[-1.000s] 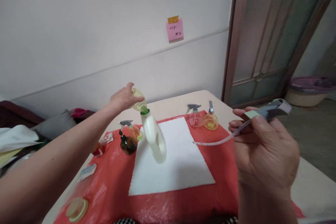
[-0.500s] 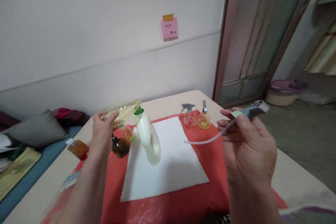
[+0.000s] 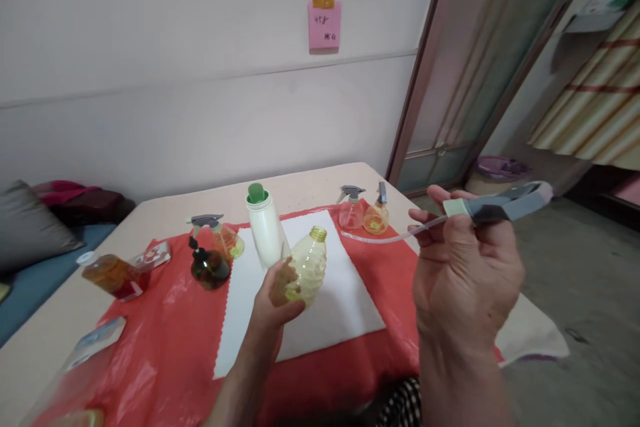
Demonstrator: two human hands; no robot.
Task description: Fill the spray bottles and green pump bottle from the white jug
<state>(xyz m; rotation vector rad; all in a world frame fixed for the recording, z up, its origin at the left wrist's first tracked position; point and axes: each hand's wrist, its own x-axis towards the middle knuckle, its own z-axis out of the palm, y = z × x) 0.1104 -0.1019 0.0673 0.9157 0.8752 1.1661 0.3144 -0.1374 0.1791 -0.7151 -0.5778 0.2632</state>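
Note:
My left hand (image 3: 275, 303) is closed round the lower part of a clear yellow ribbed bottle (image 3: 309, 268), its open neck pointing up and to the right. Fingers of my right hand (image 3: 465, 260) grip a grey spray head (image 3: 500, 203) with a pale green collar. From that collar a thin clear tube (image 3: 385, 239) runs leftward, passing in front of the small spray bottles. Just behind the yellow bottle, a white bottle (image 3: 265, 230) with its green cap flipped up stands on the white cloth (image 3: 345, 307).
A red sheet (image 3: 165, 340) covers much of the table. Two small spray bottles (image 3: 351, 212) stand at the back right. On the left are a dark pump bottle (image 3: 210, 269), an orange-tinted spray bottle (image 3: 226, 239) and an amber bottle (image 3: 111, 275) lying tilted. A pink note (image 3: 324, 27) hangs on the wall.
My left hand has moved right with the yellow bottle, from a tipped position over the white bottle's mouth to upright in front of it. My right hand still holds the spray head.

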